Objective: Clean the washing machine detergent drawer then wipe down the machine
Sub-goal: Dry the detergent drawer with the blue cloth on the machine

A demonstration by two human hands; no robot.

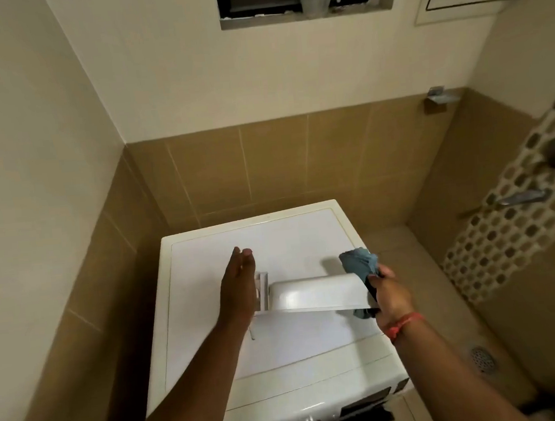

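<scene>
Left hand [239, 282]: fingers straight, steadying drawer [317, 294] (frame centre)
Right hand [389, 293]: gripping cloth [359, 263]
Tip: wipe firmly, brace drawer

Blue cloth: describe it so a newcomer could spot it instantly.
Find the white washing machine in the tiled corner. Above its top, the right hand grips a crumpled cloth against the drawer's end. It is the only blue thing there.

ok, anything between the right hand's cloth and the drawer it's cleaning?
Nothing visible. The right hand holds the blue cloth directly against the right end of the detergent drawer, above the washing machine top. The left hand lies flat against the drawer's other end, steadying it.
</scene>
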